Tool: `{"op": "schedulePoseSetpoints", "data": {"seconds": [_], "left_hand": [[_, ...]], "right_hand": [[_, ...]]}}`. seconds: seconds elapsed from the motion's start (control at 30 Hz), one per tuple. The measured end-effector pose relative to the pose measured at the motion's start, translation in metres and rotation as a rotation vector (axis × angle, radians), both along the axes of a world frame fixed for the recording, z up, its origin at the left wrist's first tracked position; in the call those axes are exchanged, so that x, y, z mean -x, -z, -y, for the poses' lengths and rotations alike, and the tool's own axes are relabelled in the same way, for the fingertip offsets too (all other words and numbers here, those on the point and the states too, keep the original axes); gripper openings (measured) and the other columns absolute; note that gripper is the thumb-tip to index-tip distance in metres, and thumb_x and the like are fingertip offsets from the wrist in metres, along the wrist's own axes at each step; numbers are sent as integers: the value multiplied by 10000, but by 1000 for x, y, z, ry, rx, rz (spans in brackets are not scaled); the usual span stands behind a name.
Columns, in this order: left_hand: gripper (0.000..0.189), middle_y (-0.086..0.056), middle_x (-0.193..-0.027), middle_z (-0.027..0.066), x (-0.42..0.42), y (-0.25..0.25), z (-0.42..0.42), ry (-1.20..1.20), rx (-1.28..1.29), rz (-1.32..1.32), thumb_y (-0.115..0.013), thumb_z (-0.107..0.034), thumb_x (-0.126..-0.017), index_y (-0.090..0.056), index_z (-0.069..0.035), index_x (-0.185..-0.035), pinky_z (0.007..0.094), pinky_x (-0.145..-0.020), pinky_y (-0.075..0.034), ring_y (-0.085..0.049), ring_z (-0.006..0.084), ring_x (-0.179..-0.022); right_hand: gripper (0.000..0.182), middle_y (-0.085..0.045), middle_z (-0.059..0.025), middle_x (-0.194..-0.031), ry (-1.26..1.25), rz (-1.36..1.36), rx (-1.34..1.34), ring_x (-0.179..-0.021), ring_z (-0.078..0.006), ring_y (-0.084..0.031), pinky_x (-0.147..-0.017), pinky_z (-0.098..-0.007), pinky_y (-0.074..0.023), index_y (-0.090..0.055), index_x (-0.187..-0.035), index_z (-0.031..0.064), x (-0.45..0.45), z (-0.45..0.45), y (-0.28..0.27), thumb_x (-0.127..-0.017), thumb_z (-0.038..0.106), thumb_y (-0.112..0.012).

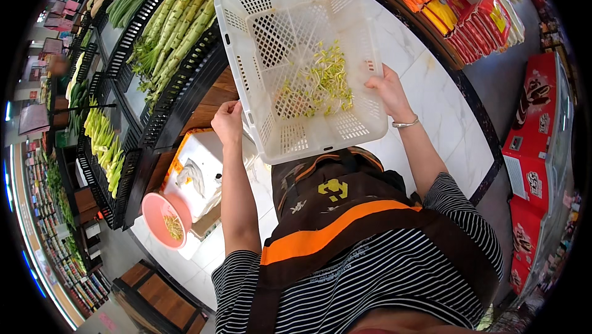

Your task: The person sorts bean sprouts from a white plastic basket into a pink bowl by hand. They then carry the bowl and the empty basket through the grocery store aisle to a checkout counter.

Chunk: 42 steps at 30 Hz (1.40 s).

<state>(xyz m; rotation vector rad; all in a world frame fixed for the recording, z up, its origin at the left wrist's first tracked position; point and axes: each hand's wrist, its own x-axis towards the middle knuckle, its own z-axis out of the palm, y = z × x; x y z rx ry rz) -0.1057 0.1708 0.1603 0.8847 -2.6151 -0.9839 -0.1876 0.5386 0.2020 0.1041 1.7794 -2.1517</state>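
A white plastic basket with slotted walls and a lattice floor is held in front of me, tilted. Loose bean sprouts with yellow-green heads lie over part of its floor. My left hand grips the basket's left rim, its fingers curled. On the other side, my right hand holds the right wall, thumb on the inside and fingers mostly hidden behind it. Down to the left, a pink plastic bowl holds more sprouts. Beside the bowl stands a white foam box with a crumpled plastic bag on it.
Black slatted produce crates line the left, with leafy green stalks and yellow-green vegetables. Stacked red packages are at the upper right, above a red freezer chest. Pale marble-look tiles form the floor; a wooden stand is at lower left.
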Motion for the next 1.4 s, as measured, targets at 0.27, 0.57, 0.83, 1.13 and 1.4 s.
{"op": "schedulePoseSetpoints", "data": {"seconds": [0.27,0.57,0.83,1.13,1.4], "left_hand": [[201,-698,-789,90,-6,16,11,205,16,-43,-627,-17,-760,-681,-42,-952,282,-715,-517,-678,205,-725],[209,-686,-861,113,-12,16,1,100,-155,2,-661,-107,-775,-674,-33,-970,275,-698,-506,-653,177,-746],[380,-640,-986,46,-7,11,-15,100,-1362,-15,-584,-275,-901,-558,-34,-1193,273,-734,-519,-623,148,-858],[377,-628,-861,18,2,37,-41,-50,-1401,-378,-542,-363,-902,-572,-73,-1141,289,-624,-509,-604,147,-722],[309,-616,-784,21,-51,86,20,-120,-1568,-174,-495,-333,-922,-600,-90,-1081,269,-583,-490,-571,133,-634]], "right_hand": [[417,-607,-117,-1021,0,83,39,-889,-173,-596,-799,-299,-482,-536,-1104,-64,6,3,-10,-692,-25,-483],[418,-594,-109,-1030,-35,120,89,-903,-180,-603,-804,-310,-497,-526,-1117,-52,9,-2,-20,-705,-41,-455],[399,-583,-98,-1010,-40,139,120,-883,-169,-592,-795,-303,-494,-526,-1093,-61,2,-8,-28,-702,-20,-461],[417,-576,-103,-1021,-42,163,156,-895,-169,-586,-793,-308,-499,-516,-1108,-64,-13,-7,-44,-699,-23,-446],[475,-563,-131,-1131,-176,103,171,-993,-198,-575,-846,-320,-487,-489,-1170,-76,-15,14,-61,-702,-26,-432]]}}
